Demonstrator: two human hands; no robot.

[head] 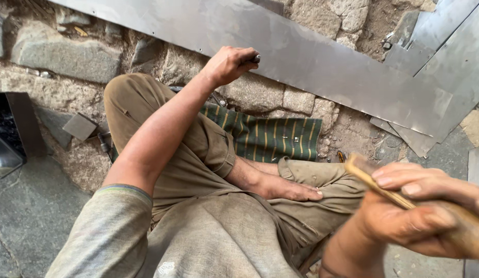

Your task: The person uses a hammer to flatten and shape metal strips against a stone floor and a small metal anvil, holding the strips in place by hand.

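Rough stone paving (49,51) makes up the floor, with grey slabs at the lower left, and a person sits cross-legged on it over a green striped cloth (270,136). A long metal sheet (321,67) lies slantwise across the stones ahead of the knees, with more sheet pieces (445,46) overlapping it at the upper right. The left hand (230,64) is stretched forward and closed in a fist around a small dark tool (255,58) (only its tip shows past the knuckles), held right at the near edge of the long sheet. The right hand (419,208) is raised close to the camera, well apart from the sheet, fingers wrapped tight around a wooden handle (383,188); its head is out of view. A dark metal box (13,131) sits at the left edge.
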